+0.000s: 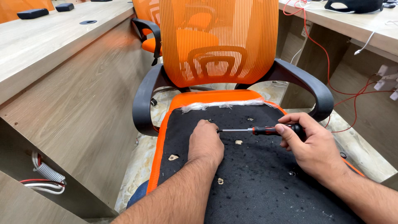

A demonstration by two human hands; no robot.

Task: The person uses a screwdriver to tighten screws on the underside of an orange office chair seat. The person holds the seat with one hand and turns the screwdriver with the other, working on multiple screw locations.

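Office space with light wood-grain desks: one desk panel (70, 103) runs along the left, another desk (356, 25) stands at far right, and a pale stone-pattern floor (139, 166) shows between them.

An orange mesh-backed chair (217, 41) with black armrests stands at centre. Lying in front of it, near the viewer, is a seat cushion (257, 174) turned underside up: black fabric edged in orange, frayed white fibres along its far edge, and several small holes showing pale material beneath.

A screwdriver (257, 130) with a red and black handle lies nearly level across the far part of the cushion, shaft pointing left.

The left hand (205, 143) rests knuckles-up on the black fabric, fingers curled under; the shaft's tip meets it at the fingers (whether the fingertips pinch the tip cannot be told).

The right hand (311, 145) is closed around the screwdriver handle, thumb lying along the top.

Other items: a coiled white cable with red and black wires (43, 178) at lower left under the desk; red wires (331, 70) hanging down the right desk's side; two flat black rectangular objects (33, 13) on the far left desk; a dark object (354, 5) on the far right desk. A second orange chair (147, 29) stands behind.
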